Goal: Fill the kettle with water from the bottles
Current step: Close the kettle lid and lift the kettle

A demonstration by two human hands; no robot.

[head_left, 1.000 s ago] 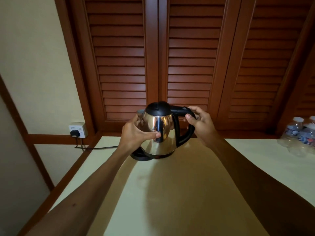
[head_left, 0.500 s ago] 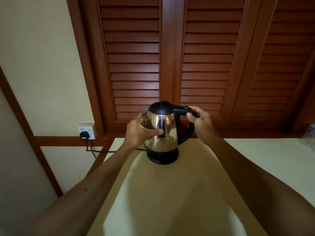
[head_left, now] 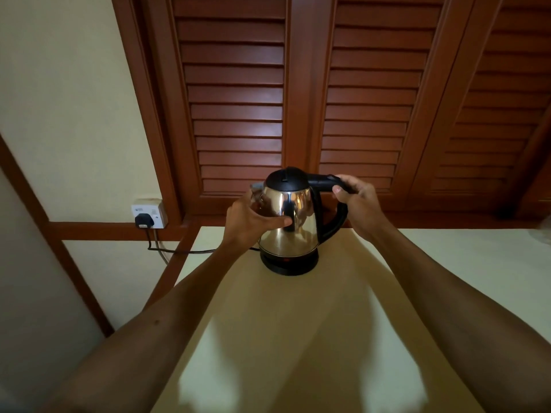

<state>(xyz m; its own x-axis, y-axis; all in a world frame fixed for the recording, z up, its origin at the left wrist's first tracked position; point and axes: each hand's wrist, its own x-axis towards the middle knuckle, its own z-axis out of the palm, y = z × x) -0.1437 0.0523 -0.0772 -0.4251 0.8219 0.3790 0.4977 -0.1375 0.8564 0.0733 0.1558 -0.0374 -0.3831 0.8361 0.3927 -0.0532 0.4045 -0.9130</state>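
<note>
A shiny steel kettle (head_left: 298,216) with a black lid and black handle stands upright on its black round base (head_left: 288,263) near the back of the cream table (head_left: 447,263). My left hand (head_left: 250,222) wraps the kettle's left side, thumb across the front. My right hand (head_left: 359,204) grips the top of the black handle. The lid is closed. Just a faint clear shape at the right frame edge (head_left: 544,234) may be a bottle; I cannot tell.
A black plug sits in a white wall socket (head_left: 149,216) at the left, its cord (head_left: 190,251) running to the kettle's base. Brown louvred wooden doors (head_left: 357,99) stand right behind the table. The table's left edge drops off beside a wooden frame.
The kettle was tilted off its base a second ago; it now sits square on it. The view has swung left, so the bottles at the right have left the frame.
</note>
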